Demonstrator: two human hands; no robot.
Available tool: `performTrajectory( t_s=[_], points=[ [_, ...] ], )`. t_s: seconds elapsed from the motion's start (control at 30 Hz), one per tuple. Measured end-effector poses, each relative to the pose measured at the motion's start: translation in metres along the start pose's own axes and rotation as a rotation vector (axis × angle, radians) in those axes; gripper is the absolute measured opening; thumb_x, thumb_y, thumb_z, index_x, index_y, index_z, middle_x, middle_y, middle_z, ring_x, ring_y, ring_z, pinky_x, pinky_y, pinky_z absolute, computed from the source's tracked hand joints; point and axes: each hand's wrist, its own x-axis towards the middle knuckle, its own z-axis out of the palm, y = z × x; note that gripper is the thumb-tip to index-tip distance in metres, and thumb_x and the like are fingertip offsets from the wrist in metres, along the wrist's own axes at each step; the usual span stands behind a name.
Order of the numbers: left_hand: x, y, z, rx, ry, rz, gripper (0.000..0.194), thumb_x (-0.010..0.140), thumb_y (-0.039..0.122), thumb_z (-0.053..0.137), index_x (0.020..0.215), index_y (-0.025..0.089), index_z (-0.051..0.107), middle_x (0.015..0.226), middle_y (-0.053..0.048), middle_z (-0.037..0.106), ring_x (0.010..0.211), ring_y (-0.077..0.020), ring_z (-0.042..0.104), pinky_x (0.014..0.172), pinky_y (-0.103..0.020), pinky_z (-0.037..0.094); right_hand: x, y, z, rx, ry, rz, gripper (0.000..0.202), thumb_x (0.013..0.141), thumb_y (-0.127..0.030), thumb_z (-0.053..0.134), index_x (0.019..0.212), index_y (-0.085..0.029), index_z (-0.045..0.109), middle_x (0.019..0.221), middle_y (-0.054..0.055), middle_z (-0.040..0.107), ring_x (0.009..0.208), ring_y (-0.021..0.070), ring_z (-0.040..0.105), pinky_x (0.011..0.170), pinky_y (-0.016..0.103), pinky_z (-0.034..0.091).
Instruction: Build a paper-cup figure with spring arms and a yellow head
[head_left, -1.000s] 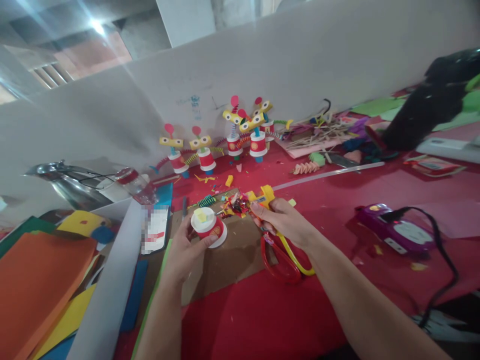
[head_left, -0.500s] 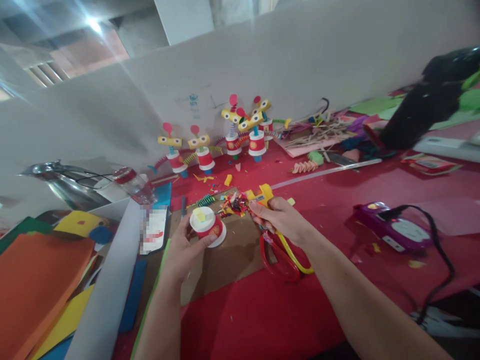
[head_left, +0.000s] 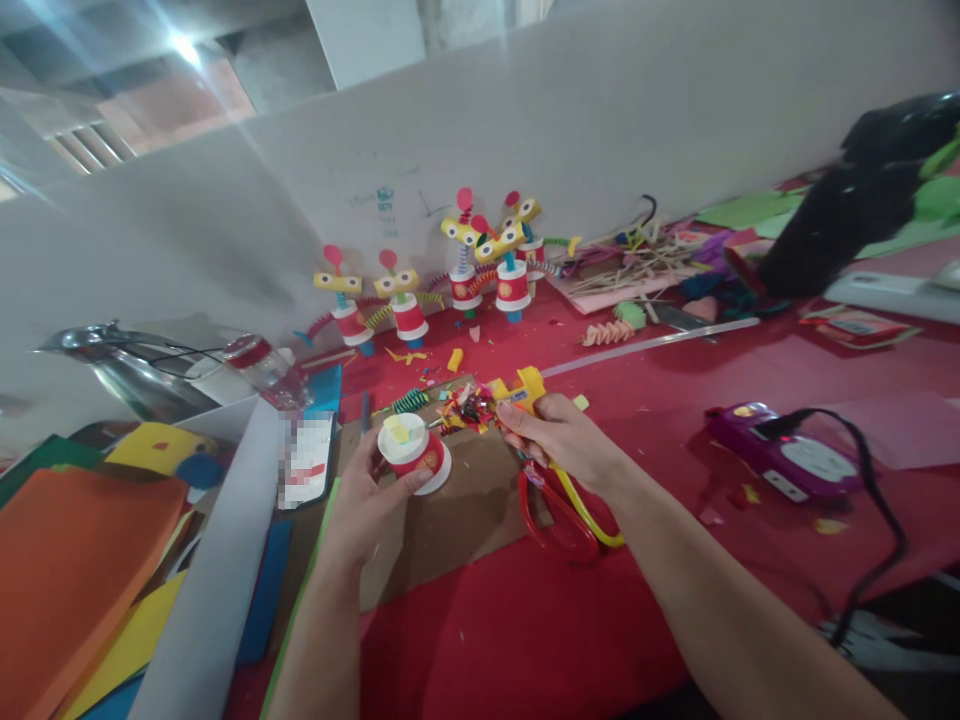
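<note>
Between the thumb and fingers of my left hand [head_left: 375, 495] is a red and white paper cup [head_left: 415, 456], tilted, with a pale yellow piece [head_left: 397, 430] on its white end. My right hand [head_left: 559, 430] is wrapped round a yellow glue gun [head_left: 529, 388], whose tip points left towards the cup. Colourful scraps [head_left: 471, 407] cover the front of the gun. Red and yellow scissor handles [head_left: 559, 520] lie just below my right hand. Under the cup is a brown cardboard sheet [head_left: 442, 530], with a green and black paper coil [head_left: 410, 401] behind the cup.
Several paper-cup figures [head_left: 409, 315] stand along the wall. To the left are a phone [head_left: 309, 465], a jar [head_left: 262, 365], a metal kettle [head_left: 124, 370] and a white box [head_left: 210, 560] of coloured paper. A purple power strip [head_left: 787, 455] with a black cable sits at the right.
</note>
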Motion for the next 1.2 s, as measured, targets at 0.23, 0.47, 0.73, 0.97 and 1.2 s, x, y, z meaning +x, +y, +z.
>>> performTrajectory(
  t_s=[0.23, 0.47, 0.73, 0.97, 1.2],
  points=[
    [0.0006, 0.0001, -0.0001, 0.013, -0.002, 0.006, 0.067, 0.065, 0.028, 0.082, 0.126, 0.023, 0.055, 0.126, -0.009, 0.062, 0.115, -0.0256, 0.059, 0.097, -0.037, 0.044, 0.0004, 0.0006, -0.0031, -0.045, 0.004, 0.004, 0.056, 0.083, -0.066, 0.055, 0.052, -0.019, 0.048, 0.040, -0.006, 0.036, 0.038, 0.0060, 0.030, 0.042, 0.025, 0.021],
    [0.0002, -0.0004, -0.0006, 0.049, 0.004, 0.002, 0.067, 0.067, 0.029, 0.081, 0.127, 0.023, 0.053, 0.125, -0.009, 0.062, 0.114, -0.0264, 0.058, 0.098, -0.041, 0.044, 0.0006, 0.0004, -0.0032, 0.145, -0.004, -0.055, 0.052, 0.083, -0.063, 0.057, 0.057, -0.019, 0.047, 0.049, -0.004, 0.044, 0.040, 0.0047, 0.030, 0.040, 0.024, 0.019],
    [0.0004, 0.0005, -0.0003, 0.028, -0.004, -0.002, 0.069, 0.066, 0.029, 0.082, 0.129, 0.023, 0.052, 0.128, -0.009, 0.061, 0.117, -0.0262, 0.057, 0.100, -0.039, 0.043, 0.0015, 0.0003, -0.0042, 0.183, -0.015, -0.069, 0.050, 0.083, -0.063, 0.058, 0.061, -0.018, 0.049, 0.053, -0.004, 0.046, 0.040, 0.0037, 0.031, 0.039, 0.023, 0.020],
    [0.0008, -0.0022, -0.0015, 0.034, 0.007, 0.013, 0.069, 0.066, 0.030, 0.082, 0.128, 0.024, 0.053, 0.127, -0.009, 0.062, 0.116, -0.0266, 0.058, 0.100, -0.040, 0.043, -0.0005, -0.0024, 0.0010, 0.057, -0.012, 0.011, 0.058, 0.077, -0.071, 0.055, 0.054, -0.019, 0.047, 0.040, -0.006, 0.037, 0.036, 0.0051, 0.030, 0.040, 0.024, 0.020],
    [0.0005, -0.0019, -0.0013, 0.019, 0.012, -0.007, 0.071, 0.065, 0.030, 0.082, 0.129, 0.024, 0.053, 0.127, -0.009, 0.062, 0.115, -0.0260, 0.058, 0.098, -0.039, 0.044, 0.0013, 0.0001, -0.0004, 0.076, 0.001, 0.010, 0.056, 0.079, -0.067, 0.058, 0.053, -0.019, 0.047, 0.041, -0.005, 0.038, 0.038, 0.0054, 0.031, 0.040, 0.023, 0.022]
  ],
)
